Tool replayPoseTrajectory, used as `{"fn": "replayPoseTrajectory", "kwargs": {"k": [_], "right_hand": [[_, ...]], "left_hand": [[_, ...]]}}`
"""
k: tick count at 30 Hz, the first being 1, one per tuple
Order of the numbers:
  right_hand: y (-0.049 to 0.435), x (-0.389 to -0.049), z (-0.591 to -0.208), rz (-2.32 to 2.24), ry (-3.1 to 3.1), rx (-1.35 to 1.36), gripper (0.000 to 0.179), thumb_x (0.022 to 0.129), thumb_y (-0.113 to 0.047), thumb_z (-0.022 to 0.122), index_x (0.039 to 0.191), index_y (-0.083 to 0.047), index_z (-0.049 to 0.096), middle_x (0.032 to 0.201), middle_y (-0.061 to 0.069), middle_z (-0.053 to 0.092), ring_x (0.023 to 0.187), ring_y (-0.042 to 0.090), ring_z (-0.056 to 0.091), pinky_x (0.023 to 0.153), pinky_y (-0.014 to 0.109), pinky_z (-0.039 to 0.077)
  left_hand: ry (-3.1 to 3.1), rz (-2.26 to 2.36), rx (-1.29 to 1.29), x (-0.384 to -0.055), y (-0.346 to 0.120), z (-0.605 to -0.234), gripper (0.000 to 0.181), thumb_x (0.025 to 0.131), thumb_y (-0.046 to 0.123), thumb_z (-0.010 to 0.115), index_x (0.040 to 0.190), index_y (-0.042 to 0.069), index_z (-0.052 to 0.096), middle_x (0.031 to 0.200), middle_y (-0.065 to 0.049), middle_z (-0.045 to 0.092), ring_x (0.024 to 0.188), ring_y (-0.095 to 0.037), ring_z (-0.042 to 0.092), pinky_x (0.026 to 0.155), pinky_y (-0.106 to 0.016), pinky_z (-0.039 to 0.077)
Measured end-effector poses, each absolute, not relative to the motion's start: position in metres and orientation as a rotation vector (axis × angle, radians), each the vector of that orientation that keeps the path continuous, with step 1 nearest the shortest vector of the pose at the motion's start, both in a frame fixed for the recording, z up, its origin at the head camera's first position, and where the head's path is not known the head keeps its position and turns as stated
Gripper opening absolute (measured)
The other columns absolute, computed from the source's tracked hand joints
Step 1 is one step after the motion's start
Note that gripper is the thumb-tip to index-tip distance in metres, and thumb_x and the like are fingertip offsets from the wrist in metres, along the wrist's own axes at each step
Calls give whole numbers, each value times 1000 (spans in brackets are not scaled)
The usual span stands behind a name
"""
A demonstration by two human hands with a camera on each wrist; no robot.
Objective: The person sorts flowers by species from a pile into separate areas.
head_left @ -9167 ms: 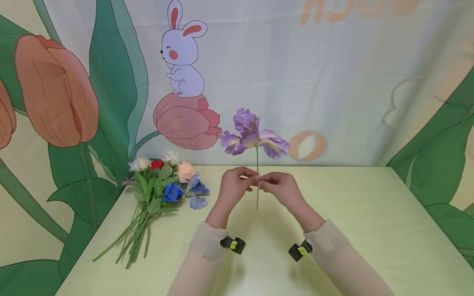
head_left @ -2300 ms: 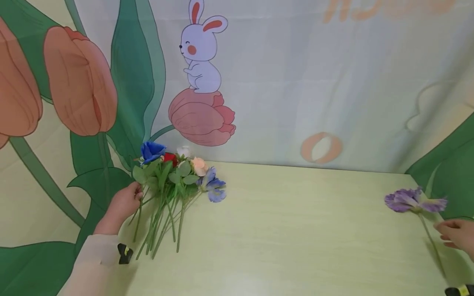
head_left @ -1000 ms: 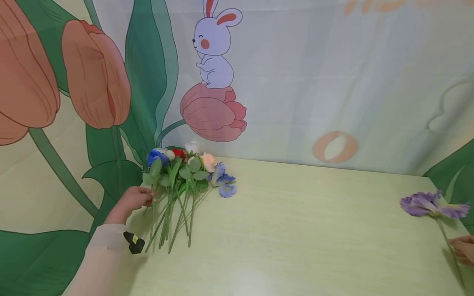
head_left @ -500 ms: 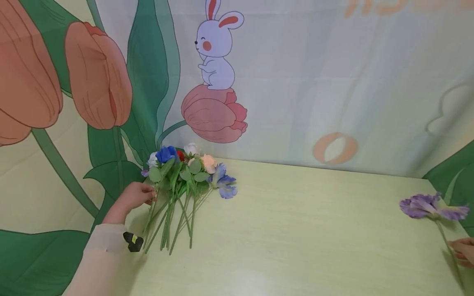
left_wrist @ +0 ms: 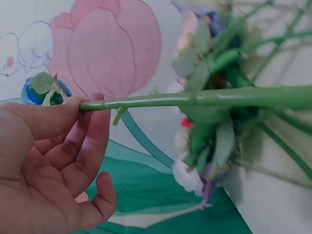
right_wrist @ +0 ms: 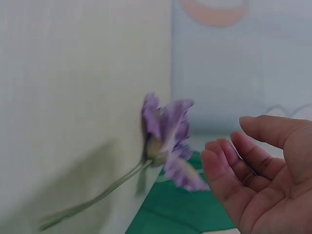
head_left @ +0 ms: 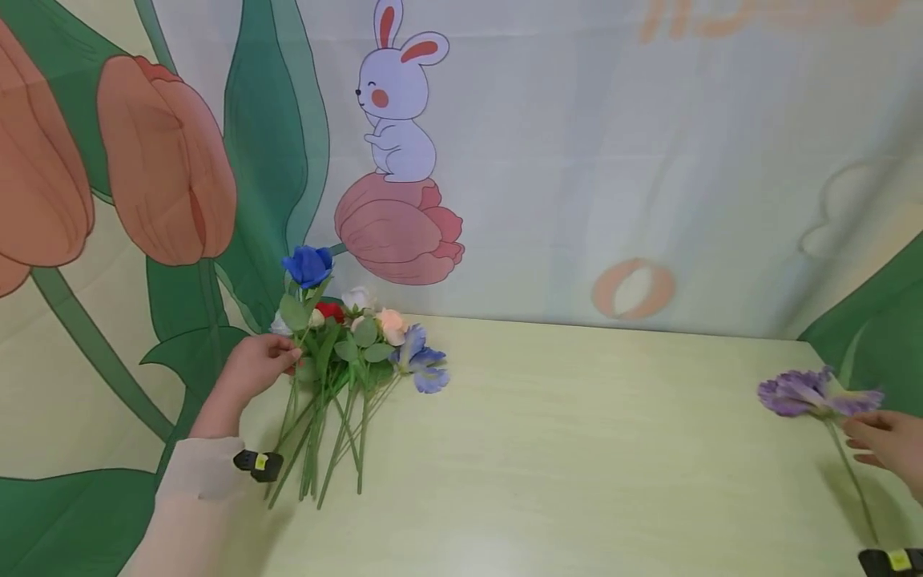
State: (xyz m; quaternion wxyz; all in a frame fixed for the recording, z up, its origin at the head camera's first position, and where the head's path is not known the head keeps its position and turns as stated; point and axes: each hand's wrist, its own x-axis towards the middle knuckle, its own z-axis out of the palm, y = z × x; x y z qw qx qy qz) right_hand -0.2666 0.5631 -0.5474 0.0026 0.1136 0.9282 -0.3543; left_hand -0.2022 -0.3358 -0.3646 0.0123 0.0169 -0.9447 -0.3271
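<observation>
In the head view my left hand [head_left: 252, 369] pinches the stem of a blue rose [head_left: 308, 266], whose bloom stands above the other flowers at the left. The left wrist view shows the green stem [left_wrist: 214, 99] between thumb and fingertips, with the remaining fingers loosely bent. On the right side of the table lies a purple iris [head_left: 796, 393], its thin stem pointing toward the front. My right hand [head_left: 890, 441] is beside the iris bloom, fingers relaxed. In the right wrist view a gap shows between those fingers and the iris [right_wrist: 168, 124].
A bunch of artificial flowers lies at the table's left, with a red rose [head_left: 329, 312], a peach rose [head_left: 392, 326], white blooms and a blue-violet iris [head_left: 421, 361]. Their stems cross toward the front. A printed curtain [head_left: 548, 160] hangs behind the pale table [head_left: 548, 433].
The purple iris, held by both hands at the centre earlier, now lies at the right. My left hand has raised the blue rose; my right hand has come off the iris stem.
</observation>
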Motion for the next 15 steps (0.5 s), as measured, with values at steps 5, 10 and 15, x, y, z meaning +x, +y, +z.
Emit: {"fn": "replayPoseTrajectory", "kwargs": {"k": [5,10,15], "right_hand": [[477,-240,-461,-1090,2970,363,63,109,-39,43,135,18,43,112,34,60,77,13,63,67,33,61],[397,-212,-392,-1115,3023,296,55,109,-29,48,133,20,47,102,28,66,65,-11,52,57,17,54],[365,-211,-373,-1133,3014,175,58,106,-41,51,133,11,54,91,-16,62,69,-16,50,61,19,50]], "left_hand": [[-2863,-1043,44,-203,-318,-361,28,105,14,55,115,-11,63,102,-29,72,95,-41,69,82,-49,55],[-2796,-1095,12,-209,-299,-361,26,104,13,58,115,-10,64,104,-29,73,97,-43,71,85,-50,57],[-2740,-1139,-16,-212,-279,-357,24,103,12,60,111,-10,66,103,-30,72,95,-43,72,80,-43,59]]}}
